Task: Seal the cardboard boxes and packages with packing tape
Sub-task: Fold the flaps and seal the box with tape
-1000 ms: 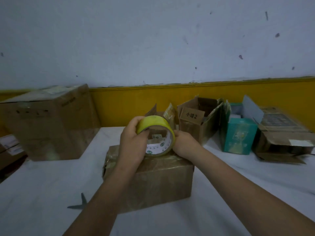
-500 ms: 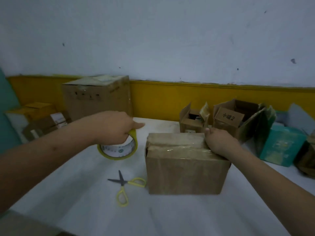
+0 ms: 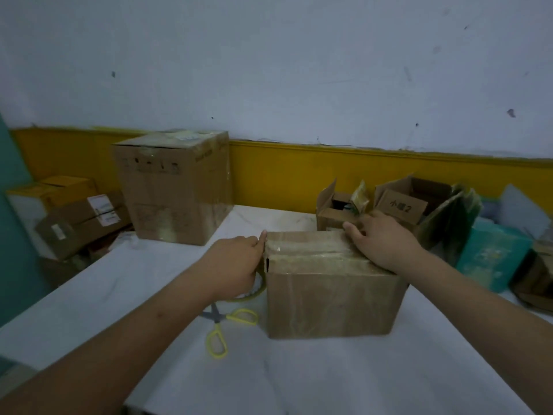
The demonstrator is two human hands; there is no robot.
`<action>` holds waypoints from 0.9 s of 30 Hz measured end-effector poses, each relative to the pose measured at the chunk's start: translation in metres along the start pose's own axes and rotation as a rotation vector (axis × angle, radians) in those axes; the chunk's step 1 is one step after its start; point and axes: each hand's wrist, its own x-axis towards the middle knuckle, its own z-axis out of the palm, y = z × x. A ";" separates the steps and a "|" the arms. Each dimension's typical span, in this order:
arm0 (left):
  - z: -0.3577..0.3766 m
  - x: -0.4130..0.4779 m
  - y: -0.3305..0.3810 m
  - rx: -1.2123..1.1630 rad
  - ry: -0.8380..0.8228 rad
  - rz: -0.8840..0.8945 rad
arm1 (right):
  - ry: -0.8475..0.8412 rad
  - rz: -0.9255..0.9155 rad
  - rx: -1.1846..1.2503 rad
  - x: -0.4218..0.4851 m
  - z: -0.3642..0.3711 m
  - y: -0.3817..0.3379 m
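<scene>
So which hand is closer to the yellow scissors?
Left. The left hand is just past the scissors, gripping the tape roll at the box's left side. The right hand rests on the box's top, farther away.

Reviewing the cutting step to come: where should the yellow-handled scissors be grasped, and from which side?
Probably by the two yellow loops of the scissors, coming from the near side. They lie flat on the table with the loops toward the person and nothing on them. The blades point away, hidden behind the wrist of the left hand, which holds the tape roll beside the box.
</scene>
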 end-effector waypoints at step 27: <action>0.016 -0.013 0.042 -0.839 0.143 -0.011 | -0.500 -0.133 0.260 -0.002 -0.030 0.014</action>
